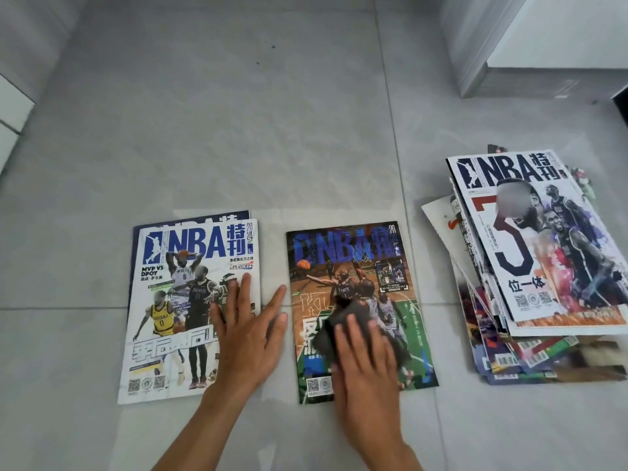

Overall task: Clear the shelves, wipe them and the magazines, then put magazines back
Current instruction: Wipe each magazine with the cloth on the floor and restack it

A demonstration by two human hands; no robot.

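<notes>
- Green-court NBA magazine (360, 311): lying flat and face up on the grey tiled floor (238, 130), at the centre of the view.
- Dark cloth (343, 329): sitting bunched on that cover's lower middle, under the right hand (365, 358).
- Right hand: pressing down on the cloth, fingers (353, 334) lying fairly straight across it, not curled round it.
- Left hand (249, 329): resting flat with fingers spread and straight, gripping nothing; lying across the right edge of the white-cover NBA magazine (190, 307) and the strip of floor between the two covers.
- White-cover magazine: sitting on top of another issue, whose dark blue edge (217, 215) is showing behind it.
- Untidy magazine stack (537, 266): sitting well apart at the right.
- White furniture base (530, 45): standing at upper right.
</notes>
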